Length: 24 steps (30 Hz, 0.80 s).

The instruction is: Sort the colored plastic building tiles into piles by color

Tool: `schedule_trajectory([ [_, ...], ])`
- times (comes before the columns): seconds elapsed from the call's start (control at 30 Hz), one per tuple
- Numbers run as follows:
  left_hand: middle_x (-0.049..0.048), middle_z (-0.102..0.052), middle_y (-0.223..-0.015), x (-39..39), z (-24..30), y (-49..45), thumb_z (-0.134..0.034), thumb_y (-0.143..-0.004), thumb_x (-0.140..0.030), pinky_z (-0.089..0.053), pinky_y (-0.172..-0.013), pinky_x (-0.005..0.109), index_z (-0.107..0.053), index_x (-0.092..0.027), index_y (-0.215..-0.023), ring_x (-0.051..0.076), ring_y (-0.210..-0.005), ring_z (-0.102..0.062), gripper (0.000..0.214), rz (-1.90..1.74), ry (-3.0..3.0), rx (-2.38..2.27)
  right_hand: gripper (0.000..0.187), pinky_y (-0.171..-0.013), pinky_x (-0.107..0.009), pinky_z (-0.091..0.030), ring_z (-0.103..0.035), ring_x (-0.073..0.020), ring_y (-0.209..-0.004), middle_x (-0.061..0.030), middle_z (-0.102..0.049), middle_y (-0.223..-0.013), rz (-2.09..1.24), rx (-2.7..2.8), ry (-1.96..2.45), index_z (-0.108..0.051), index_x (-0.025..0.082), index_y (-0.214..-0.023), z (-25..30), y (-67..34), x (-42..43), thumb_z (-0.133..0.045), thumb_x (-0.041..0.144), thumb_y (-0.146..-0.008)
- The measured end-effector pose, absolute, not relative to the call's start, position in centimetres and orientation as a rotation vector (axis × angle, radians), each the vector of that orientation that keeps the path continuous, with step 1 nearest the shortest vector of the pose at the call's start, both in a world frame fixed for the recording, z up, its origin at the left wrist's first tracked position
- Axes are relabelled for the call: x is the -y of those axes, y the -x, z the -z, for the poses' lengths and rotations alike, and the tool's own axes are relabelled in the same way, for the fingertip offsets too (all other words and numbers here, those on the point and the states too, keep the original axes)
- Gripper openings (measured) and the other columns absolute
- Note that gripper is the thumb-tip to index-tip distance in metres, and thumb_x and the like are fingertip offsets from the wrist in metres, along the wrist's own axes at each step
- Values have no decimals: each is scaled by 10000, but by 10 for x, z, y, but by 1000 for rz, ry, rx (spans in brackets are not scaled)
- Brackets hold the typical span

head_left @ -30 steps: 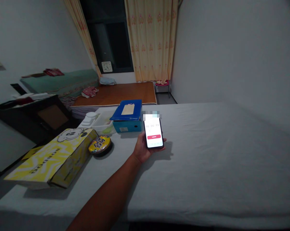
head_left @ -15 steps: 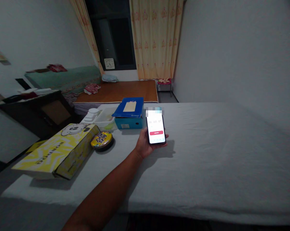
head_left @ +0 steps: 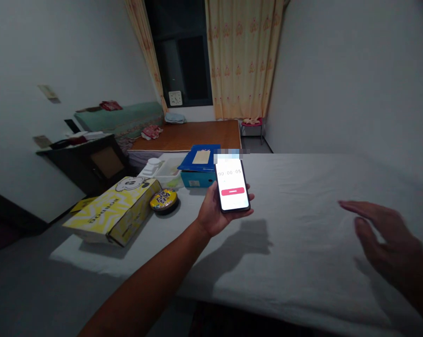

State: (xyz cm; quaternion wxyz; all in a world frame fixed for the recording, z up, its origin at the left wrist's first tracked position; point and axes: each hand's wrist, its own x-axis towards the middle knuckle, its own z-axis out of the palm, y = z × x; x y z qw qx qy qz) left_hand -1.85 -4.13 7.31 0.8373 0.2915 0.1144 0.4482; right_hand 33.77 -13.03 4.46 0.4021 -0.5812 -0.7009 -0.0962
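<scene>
My left hand [head_left: 211, 213] is wrapped round a smartphone [head_left: 232, 185], holding it upright above the white-covered table. Its lit screen shows a timer reading 00 00 05 over a red button, and the top of the screen is blurred out. On the right, my right hand [head_left: 390, 241] hovers over the cloth with its fingers stretched out and the thumb apart, holding nothing. A wide gap separates it from the phone.
Left on the white cloth [head_left: 295, 262] are a yellow-and-white box [head_left: 109, 210], a round yellow-and-black tin [head_left: 164, 200], a blue box [head_left: 197, 178] and a clear plastic container [head_left: 169, 175] beside a white item. Beyond the table is a bed [head_left: 193, 133].
My right hand has come into view from the right. The phone in my left hand has risen a little and looks larger. The whole view has shifted, moving the room rightward.
</scene>
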Motion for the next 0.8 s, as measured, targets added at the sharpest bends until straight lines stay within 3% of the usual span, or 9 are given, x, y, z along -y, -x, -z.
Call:
schedule_trajectory([
  [0.17, 173, -576, -1373, 57, -66, 26, -363, -962, -525, -496, -925, 578, -447, -205, -1456, 378, -1193, -590, 595, -986, -593, -247, 491, -979, -492, -505, -592, -284, -1175, -117, -623, -1296, -727, 1767, 1267, -639, 253, -1238, -54, -257, 75, -361, 555, -969],
  [0.3, 175, -589, -1363, 64, -61, 35, -373, -955, -510, -484, -939, 590, -480, -185, -1432, 385, -1198, -588, 587, -1038, -589, -285, 517, -879, -441, -553, -634, -264, -1085, -135, -646, -1243, -1132, 1731, 1118, -653, 205, -1186, -47, -196, 35, -387, 581, -951],
  [0.5, 171, -611, -1338, 82, -66, 69, -345, -962, -511, -453, -965, 618, -490, -184, -1428, 403, -1227, -565, 588, -1125, -592, -301, 492, -755, -371, -545, -655, -226, -921, -118, -685, -1097, -1130, 1729, 1035, -651, 191, -1141, 6, -147, 6, -421, 578, -943],
  [0.8, 161, -633, -1302, 118, -70, 110, -351, -966, -564, -405, -998, 659, -469, -219, -1440, 395, -1181, -601, 598, -1348, -550, -390, 443, -783, -391, -527, -666, -230, -868, -126, -691, -1096, -1195, 1754, 1065, -665, 192, -1059, 41, -157, 1, -469, 567, -927],
])
